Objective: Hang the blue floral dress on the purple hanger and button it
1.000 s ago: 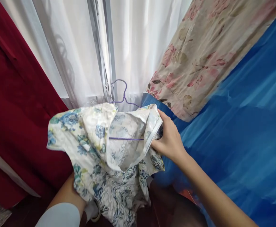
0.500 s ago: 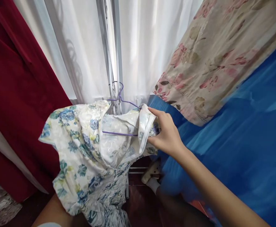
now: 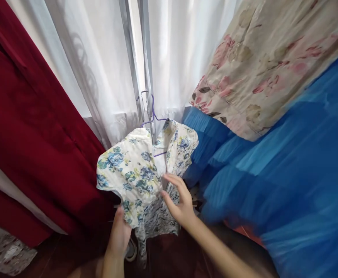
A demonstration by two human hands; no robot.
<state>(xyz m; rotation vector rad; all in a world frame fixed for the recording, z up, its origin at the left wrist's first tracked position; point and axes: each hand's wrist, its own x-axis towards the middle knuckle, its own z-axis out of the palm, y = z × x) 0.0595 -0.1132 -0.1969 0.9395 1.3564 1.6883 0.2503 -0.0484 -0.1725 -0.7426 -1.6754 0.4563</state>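
A white floral dress (image 3: 136, 170) with blue flowers hangs on a purple wire hanger (image 3: 153, 112), its shoulders spread over both sides. My right hand (image 3: 182, 202) is at the bottom of the neckline, thumb and index finger apart, the tips close to or touching the fabric. At the dress's lower left side is my left hand (image 3: 119, 233), its thumb up along the cloth edge. The left fingers are mostly hidden behind the fabric.
A grey metal rack post (image 3: 146, 50) stands before white curtains (image 3: 174, 50). Dark red cloth (image 3: 35, 127) hangs on the left. To the right are a beige floral garment (image 3: 244, 85) and blue tulle (image 3: 273, 166). The floor (image 3: 169, 255) is dark red.
My right hand has let go of the right shoulder and moved down to the neckline. That shoulder now lies over the hanger. My left hand has come into view.
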